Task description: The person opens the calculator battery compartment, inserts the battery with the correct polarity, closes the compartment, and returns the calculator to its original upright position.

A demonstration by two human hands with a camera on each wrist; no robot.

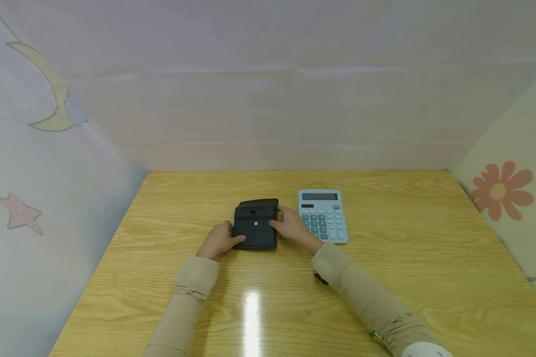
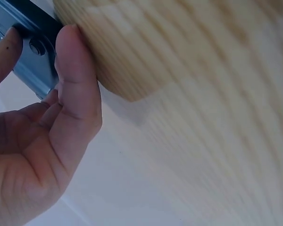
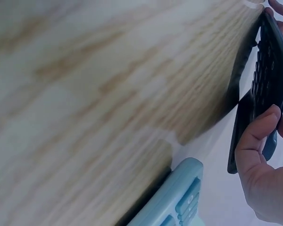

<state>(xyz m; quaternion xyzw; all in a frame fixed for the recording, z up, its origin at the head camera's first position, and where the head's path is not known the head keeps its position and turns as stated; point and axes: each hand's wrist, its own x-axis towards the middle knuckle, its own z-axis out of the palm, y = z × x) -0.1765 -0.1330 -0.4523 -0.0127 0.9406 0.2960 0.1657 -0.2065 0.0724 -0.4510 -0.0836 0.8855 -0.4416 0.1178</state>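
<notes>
Both hands hold a black calculator (image 1: 255, 235) in the head view, its back turned up with a round light spot on it. The left hand (image 1: 218, 241) grips its left edge, thumb on the back. At its right edge, the right hand (image 1: 293, 226) pinches it between thumb and fingers. The right wrist view shows raised keys on the underside of the black calculator (image 3: 271, 70), tilted over the wooden surface. Close up in the left wrist view, a round foot (image 2: 36, 46) sits near its corner. A light blue calculator (image 1: 335, 218) lies face up beside the right hand, partly covered by it.
The wooden table (image 1: 161, 277) meets a pale cloth wall (image 1: 268, 119) at the back, with printed side walls left and right. A small dark item (image 1: 320, 278) lies by the right cuff, and a thin green object (image 1: 379, 341) shows beside the right sleeve.
</notes>
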